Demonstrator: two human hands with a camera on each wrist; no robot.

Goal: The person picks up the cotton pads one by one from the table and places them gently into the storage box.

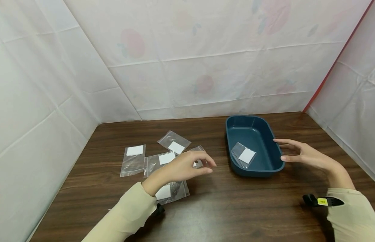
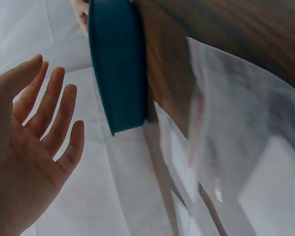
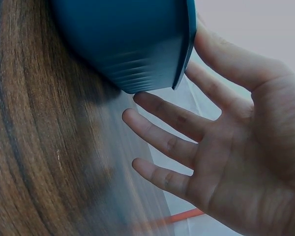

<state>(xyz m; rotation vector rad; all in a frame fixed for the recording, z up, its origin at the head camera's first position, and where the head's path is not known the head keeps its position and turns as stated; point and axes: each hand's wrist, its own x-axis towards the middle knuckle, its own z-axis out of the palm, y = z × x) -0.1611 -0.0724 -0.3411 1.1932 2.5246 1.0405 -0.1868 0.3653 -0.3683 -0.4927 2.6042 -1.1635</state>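
My left hand [image 1: 187,166] hovers over several clear zip bags, its fingers loosely bent and nothing between them. Each bag, such as the leftmost zip bag [image 1: 132,165] and the rear zip bag [image 1: 172,138], carries a white label. The hand and wrist partly cover other bags, including the front zip bag [image 1: 181,192]. On the right is a dark blue plastic bin [image 1: 250,173] with a labelled zip bag [image 1: 246,156] lying inside. My right hand [image 1: 311,155] touches the bin's right rim with thumb and index finger; its other fingers extend loosely in the right wrist view.
The dark wooden table [image 1: 223,208] carries everything. A pale printed sheet [image 1: 187,77] hangs behind it, and white sheeting [image 1: 33,111] closes off the left side; more hangs at the right. Both wrists wear black straps.
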